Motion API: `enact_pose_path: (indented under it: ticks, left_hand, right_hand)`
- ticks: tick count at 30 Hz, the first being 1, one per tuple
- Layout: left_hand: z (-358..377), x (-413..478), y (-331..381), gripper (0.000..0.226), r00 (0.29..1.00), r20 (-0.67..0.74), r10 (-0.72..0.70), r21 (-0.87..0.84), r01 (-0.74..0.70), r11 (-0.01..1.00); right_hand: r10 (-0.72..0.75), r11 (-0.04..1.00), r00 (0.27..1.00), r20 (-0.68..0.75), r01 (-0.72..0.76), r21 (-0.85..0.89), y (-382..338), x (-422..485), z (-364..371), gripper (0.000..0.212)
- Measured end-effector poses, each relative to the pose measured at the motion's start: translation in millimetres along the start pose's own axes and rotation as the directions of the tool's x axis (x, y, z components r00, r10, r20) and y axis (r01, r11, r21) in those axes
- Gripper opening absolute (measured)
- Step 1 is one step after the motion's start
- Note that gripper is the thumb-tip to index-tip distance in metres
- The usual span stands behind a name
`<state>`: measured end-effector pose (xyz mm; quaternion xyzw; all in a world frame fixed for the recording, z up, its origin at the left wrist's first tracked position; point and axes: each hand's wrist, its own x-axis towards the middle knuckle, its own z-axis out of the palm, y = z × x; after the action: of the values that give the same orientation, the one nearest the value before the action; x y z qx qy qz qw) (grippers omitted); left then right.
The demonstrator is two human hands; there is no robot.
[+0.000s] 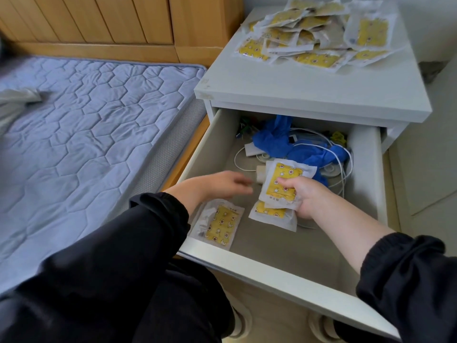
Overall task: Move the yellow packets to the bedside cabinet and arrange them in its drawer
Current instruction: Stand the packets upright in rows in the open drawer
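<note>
The white bedside cabinet (309, 87) has its top drawer (279, 271) pulled out. A heap of yellow packets (319, 33) lies on the cabinet top. My right hand (306, 196) grips a yellow packet (284, 181) over the drawer's middle, with a second packet (272, 215) under it that my fingers also seem to hold. Another packet (218, 222) lies flat at the drawer's front left. My left hand (220, 185) hovers blurred above the drawer's left side, fingers relaxed and holding nothing.
At the drawer's back lie blue gloves (274, 137), white cables (341, 164) and a white charger (252, 149). A bed with a blue quilted mattress (81, 134) stands close on the left, below a wooden headboard (99, 23). My dark-clothed knees are under the drawer front.
</note>
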<state>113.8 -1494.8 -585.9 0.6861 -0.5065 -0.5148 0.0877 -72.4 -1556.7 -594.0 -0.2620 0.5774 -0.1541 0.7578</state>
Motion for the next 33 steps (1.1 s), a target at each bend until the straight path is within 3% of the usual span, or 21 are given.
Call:
enact_pose_path:
  ticks: [2, 4, 6, 11, 15, 18, 22, 25, 33]
  left_hand:
    - [-0.2, -1.0, 6.2, 0.041, 0.992, 0.017, -0.124, -0.466, 0.118, 0.877]
    - [0.4, -0.7, 9.0, 0.037, 0.974, 0.151, -0.170, -0.628, 0.227, 0.744]
    - [0.4, -0.9, 10.2, 0.031, 0.961, 0.243, -0.133, -0.634, 0.261, 0.728]
    - [-1.6, -1.7, 11.5, 0.024, 0.967, 0.240, -0.092, -0.630, 0.227, 0.743]
    - [0.3, -0.9, 12.7, 0.025, 0.982, 0.162, -0.092, -0.614, 0.173, 0.770]
    - [-0.2, 0.2, 14.5, 0.028, 0.991, 0.064, -0.121, -0.625, 0.134, 0.769]
    - [1.8, 3.6, 14.9, 0.029, 0.985, -0.048, -0.168, -0.603, 0.105, 0.791]
    - [2.9, 8.1, 12.8, 0.028, 0.966, -0.162, -0.204, -0.614, 0.064, 0.787]
    - [8.9, 7.4, 17.5, 0.022, 0.978, -0.188, -0.086, -0.593, -0.043, 0.804]
  right_hand:
    - [0.006, 0.999, 1.000, 0.026, -0.008, 0.046, -1.0, -3.6, 1.4, 0.009]
    - [0.002, 0.995, 0.999, 0.050, -0.008, 0.102, -2.4, -5.5, 3.2, 0.012]
    - [-0.010, 0.989, 0.998, 0.060, 0.001, 0.150, -2.7, -5.1, 4.0, 0.019]
    - [-0.090, 0.987, 0.994, 0.065, 0.081, 0.136, -4.9, -5.9, 3.8, 0.013]
    - [-0.219, 0.973, 0.973, 0.067, 0.223, -0.067, -7.8, -5.5, 2.0, 0.013]
    - [-0.302, 0.933, 0.953, -0.017, 0.292, -0.212, -8.9, -2.8, -3.3, 0.016]
    - [-0.237, 0.956, 0.966, -0.099, 0.213, -0.202, -8.3, 2.2, -9.7, 0.021]
    - [-0.218, 0.966, 0.960, -0.174, 0.188, -0.177, -8.5, 9.3, -15.3, 0.036]
    - [-0.113, 0.994, 0.994, -0.005, 0.113, 0.004, -6.0, -1.2, -6.0, 0.019]
